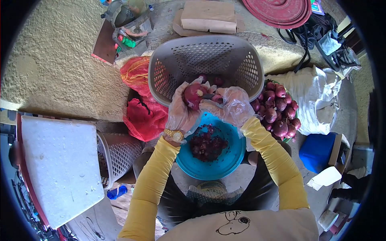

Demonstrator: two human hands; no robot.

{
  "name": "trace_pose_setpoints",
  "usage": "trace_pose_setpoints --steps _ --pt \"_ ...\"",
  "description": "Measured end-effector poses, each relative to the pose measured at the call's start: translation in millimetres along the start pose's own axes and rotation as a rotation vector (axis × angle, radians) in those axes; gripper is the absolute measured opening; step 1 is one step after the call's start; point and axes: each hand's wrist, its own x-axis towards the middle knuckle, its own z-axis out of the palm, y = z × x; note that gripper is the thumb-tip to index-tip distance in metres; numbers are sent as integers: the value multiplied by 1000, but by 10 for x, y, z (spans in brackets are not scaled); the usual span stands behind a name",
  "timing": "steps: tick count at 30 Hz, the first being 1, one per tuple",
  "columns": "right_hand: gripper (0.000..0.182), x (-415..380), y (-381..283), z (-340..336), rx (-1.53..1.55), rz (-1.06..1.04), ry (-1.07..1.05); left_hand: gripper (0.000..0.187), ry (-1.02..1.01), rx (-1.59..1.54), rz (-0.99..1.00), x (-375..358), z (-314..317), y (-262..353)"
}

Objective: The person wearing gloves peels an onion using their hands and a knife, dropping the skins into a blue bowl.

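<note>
My left hand (181, 111), in a clear plastic glove, is closed round a red onion (193, 94) with its pale end facing up. My right hand (234, 105), gloved the same way, is closed on what looks like a small knife (208, 96); its dark blade lies against the onion's side and the handle is mostly hidden. Both hands are over the near rim of a grey perforated basket (161, 60), where a few red onions (218, 81) lie. Below them stands a turquoise basin (185, 162) with dark onion skins (207, 145) in it.
Right of the basket is a pile of red onions (280, 107), beside a white sack (317, 100). Red mesh bags (144, 120) lie on the left. Another perforated basket (120, 154) stands near a white foam lid (60, 168). A cardboard box (208, 16) sits behind.
</note>
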Motion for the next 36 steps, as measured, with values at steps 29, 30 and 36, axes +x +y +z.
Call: trace_pose_setpoints --steps 29,30,36 --pt "52 -3 -11 22 131 -17 38 48 -55 17 32 41 -21 -19" --pt "51 -5 -20 19 150 6 25 48 -55 3 26 44 -23 -16" --pt "50 5 -26 19 166 37 -20 49 -30 -9 39 29 10 -41"
